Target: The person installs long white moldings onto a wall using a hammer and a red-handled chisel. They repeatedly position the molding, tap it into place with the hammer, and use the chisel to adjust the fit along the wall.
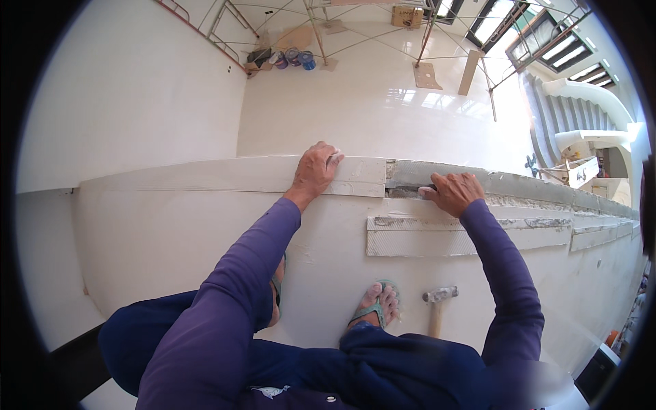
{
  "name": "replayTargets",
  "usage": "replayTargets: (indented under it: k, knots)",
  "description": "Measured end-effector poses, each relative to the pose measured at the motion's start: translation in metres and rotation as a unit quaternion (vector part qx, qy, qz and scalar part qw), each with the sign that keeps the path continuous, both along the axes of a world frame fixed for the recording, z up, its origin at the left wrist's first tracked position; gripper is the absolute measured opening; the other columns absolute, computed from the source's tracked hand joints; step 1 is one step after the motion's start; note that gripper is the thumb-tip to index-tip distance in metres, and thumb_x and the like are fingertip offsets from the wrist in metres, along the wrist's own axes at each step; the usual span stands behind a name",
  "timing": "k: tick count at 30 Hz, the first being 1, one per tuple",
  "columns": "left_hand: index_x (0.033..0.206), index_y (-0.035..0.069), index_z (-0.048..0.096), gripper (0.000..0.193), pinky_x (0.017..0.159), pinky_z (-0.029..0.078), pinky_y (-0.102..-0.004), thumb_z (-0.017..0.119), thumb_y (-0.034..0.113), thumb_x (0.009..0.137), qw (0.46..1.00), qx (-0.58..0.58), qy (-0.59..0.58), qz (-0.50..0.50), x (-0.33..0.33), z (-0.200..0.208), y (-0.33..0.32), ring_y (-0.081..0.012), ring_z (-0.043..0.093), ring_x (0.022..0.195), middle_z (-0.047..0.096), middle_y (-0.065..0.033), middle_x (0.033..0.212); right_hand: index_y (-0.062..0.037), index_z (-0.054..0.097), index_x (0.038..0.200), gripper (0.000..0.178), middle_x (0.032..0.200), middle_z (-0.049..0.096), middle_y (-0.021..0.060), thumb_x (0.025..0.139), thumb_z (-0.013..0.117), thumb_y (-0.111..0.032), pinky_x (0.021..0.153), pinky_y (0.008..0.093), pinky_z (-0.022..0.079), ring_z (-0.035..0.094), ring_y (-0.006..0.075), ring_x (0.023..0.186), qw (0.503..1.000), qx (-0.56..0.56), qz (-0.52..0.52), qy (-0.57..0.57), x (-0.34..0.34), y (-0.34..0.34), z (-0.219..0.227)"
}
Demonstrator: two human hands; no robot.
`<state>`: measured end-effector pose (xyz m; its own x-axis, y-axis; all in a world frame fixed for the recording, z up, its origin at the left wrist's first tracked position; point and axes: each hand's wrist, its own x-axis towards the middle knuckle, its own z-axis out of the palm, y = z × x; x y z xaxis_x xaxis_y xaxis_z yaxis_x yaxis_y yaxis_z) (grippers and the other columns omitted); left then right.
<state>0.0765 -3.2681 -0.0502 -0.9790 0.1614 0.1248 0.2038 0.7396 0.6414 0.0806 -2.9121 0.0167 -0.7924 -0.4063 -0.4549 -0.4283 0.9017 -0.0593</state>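
Observation:
My left hand (pixel 316 174) is closed, its thumb and fingertips together over the pale tile strip (pixel 225 174) along the ledge edge. Something whitish shows at its fingertips, too small to name. Farther right, my right hand (pixel 456 194) is curled above the bare grey mortar bed (pixel 499 176), just past the strip's end. By its whitened thumb is a dark, flat patch (pixel 408 192); whether the hand holds it I cannot tell. Nearer to me lies a loose tile strip (pixel 417 244) with ridged mortar on its surface. A hammer (pixel 439 301) with a wooden handle rests beside my sandalled foot (pixel 378 304).
Beyond the ledge edge is a lower floor (pixel 342 102) with scaffolding (pixel 318 34), several paint cans (pixel 292 57), a cardboard box (pixel 406 16) and a board (pixel 470 72). A curved staircase (pixel 581 119) stands far right. Another tile strip (pixel 601 234) lies along the ledge at right.

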Motion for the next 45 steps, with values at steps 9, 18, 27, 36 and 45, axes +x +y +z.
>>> replayTargets:
  k: [9,18,27,36,45]
  knots:
    - [0.135,-0.004,0.061,0.107,0.108,0.046,-0.0495,0.095,0.065,0.06,0.972,-0.16,-0.021,-0.172,0.014,0.034,-0.001,-0.0371,0.059,0.121,0.061,-0.0178,0.126,-0.007,0.067,0.091,0.059,0.071,0.071,0.0137,0.108,0.05,-0.061,0.073,0.0445,0.059,0.076,0.0311,0.071,1.0,-0.009,-0.013,-0.006,0.01,0.002,-0.006]
    - [0.134,-0.003,0.059,0.1,0.106,0.047,-0.0503,0.092,0.062,0.066,0.959,-0.194,-0.094,-0.187,0.005,0.041,0.001,-0.0387,0.059,0.124,0.06,-0.0188,0.127,-0.0072,0.068,0.092,0.058,0.074,0.073,0.0156,0.107,0.052,-0.061,0.079,0.0503,0.058,0.077,0.0324,0.079,1.0,-0.018,-0.02,0.005,0.01,-0.003,-0.004]
    - [0.132,-0.006,0.06,0.099,0.103,0.049,-0.0487,0.085,0.069,0.072,0.95,-0.227,-0.056,-0.205,0.004,0.036,-0.002,-0.0367,0.058,0.122,0.06,-0.0182,0.124,-0.0071,0.064,0.09,0.056,0.08,0.075,0.0171,0.107,0.054,-0.059,0.081,0.0492,0.057,0.076,0.0351,0.081,0.996,0.006,-0.08,0.022,0.03,-0.011,0.005]
    - [0.124,-0.003,0.06,0.091,0.106,0.048,-0.0521,0.087,0.066,0.071,0.955,-0.216,-0.054,-0.195,0.007,0.036,-0.002,-0.0349,0.058,0.126,0.058,-0.0169,0.124,-0.0104,0.062,0.09,0.042,0.079,0.065,0.008,0.098,0.071,-0.051,0.079,0.0455,0.051,0.07,0.0298,0.08,0.988,-0.097,-0.095,0.078,0.135,0.022,0.01]
    - [0.121,-0.004,0.061,0.09,0.105,0.049,-0.0525,0.088,0.065,0.07,0.954,-0.222,-0.049,-0.196,0.006,0.032,-0.001,-0.0355,0.058,0.126,0.059,-0.0172,0.123,-0.0101,0.062,0.093,0.046,0.094,0.061,0.0105,0.088,0.078,-0.052,0.086,0.0474,0.045,0.061,0.0294,0.096,0.991,-0.072,-0.043,0.103,0.226,0.042,-0.011]
